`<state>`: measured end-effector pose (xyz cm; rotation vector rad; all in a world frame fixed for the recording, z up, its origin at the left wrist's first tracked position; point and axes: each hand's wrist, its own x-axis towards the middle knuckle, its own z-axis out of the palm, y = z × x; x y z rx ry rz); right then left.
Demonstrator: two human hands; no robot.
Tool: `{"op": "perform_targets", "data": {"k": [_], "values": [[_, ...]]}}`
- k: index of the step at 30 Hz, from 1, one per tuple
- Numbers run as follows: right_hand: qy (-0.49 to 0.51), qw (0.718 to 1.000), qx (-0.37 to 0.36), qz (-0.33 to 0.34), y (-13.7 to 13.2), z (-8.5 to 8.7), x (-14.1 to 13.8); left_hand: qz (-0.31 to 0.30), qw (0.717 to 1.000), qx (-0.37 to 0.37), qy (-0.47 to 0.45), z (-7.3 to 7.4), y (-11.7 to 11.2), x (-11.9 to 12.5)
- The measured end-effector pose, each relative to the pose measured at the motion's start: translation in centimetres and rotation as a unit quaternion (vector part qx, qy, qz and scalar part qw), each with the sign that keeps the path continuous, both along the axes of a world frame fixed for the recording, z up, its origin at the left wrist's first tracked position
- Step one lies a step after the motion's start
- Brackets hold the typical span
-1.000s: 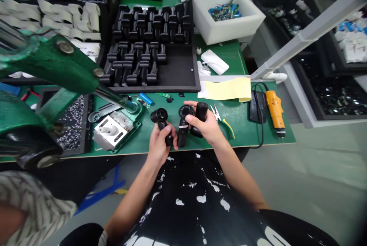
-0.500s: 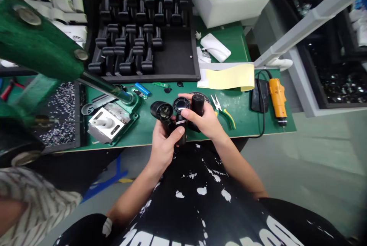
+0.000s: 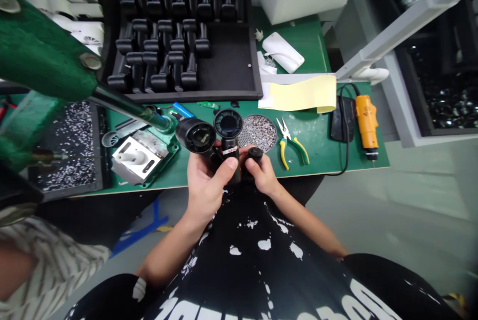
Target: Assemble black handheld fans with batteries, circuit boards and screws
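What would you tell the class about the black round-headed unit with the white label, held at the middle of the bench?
The black round-headed unit looks like moulded matt plastic. It stands roughly upright, with a round ringed head with a dark recessed face atop a narrower stem, which bears a small white label with markings too small to read. The left hand has fingers across the stem, while the right hand, gripping a separate black piece, sits just beside it. Its lower end is hidden.
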<state>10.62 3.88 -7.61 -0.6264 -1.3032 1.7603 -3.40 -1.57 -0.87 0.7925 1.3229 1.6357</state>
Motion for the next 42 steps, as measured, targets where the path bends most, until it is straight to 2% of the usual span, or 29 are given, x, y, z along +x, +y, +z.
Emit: {"op": "perform_targets", "data": {"k": [6,26,34,42], "values": [[-0.051,0.998,0.024,0.026,0.1,-1.0,0.3,0.002,1.000,0.001,0.007,0.1,0.5,-0.2],[-0.089,0.994,0.054,0.039,0.5,-0.9,0.3,0.017,1.000,-0.019,-0.014,0.3,1.0,0.1],[-0.095,0.993,0.055,0.043,0.6,-0.9,0.2,-0.004,0.998,-0.028,-0.061,0.6,1.3,0.1],[-0.087,0.993,0.062,0.040,0.6,-0.8,0.2,0.016,0.999,-0.022,-0.020,0.1,1.0,0.1]]}}
